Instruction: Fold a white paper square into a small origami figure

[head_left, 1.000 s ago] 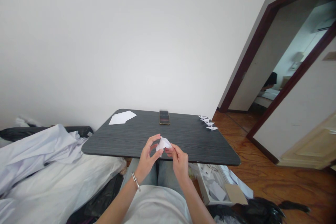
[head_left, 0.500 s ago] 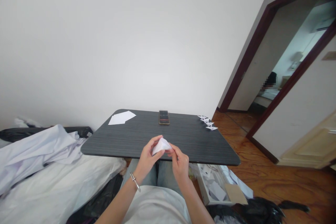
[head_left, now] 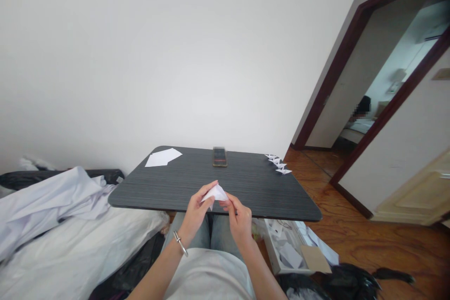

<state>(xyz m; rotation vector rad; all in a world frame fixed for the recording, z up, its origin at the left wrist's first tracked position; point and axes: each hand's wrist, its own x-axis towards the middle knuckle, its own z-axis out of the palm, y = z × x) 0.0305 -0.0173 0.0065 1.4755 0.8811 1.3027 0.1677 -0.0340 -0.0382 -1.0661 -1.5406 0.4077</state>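
Over the near edge of the dark table, a partly folded piece of white paper (head_left: 217, 192) is held between both hands. My left hand (head_left: 197, 204) grips its left side, with the thumb below and the fingers along the top. At the right corner, my right hand (head_left: 239, 218) pinches the paper between thumb and fingers. A pointed flap hangs down near the left thumb. Several small folded white paper cranes (head_left: 279, 165) stand in a row at the table's right edge. Flat white paper sheets (head_left: 163, 157) lie at the far left.
A phone (head_left: 220, 157) lies at the back middle of the dark table (head_left: 158, 187). Below the right side is a white box (head_left: 277, 243) with papers. White cloth (head_left: 66, 201) and plastic-wrapped bundles lie at the left. A person's blurred figure (head_left: 362, 107) shows through the doorway.
The folded paper has changed shape and tilt: it looks flatter, and a pointed flap now shows below it. Both hands have shifted only slightly and still hold it.
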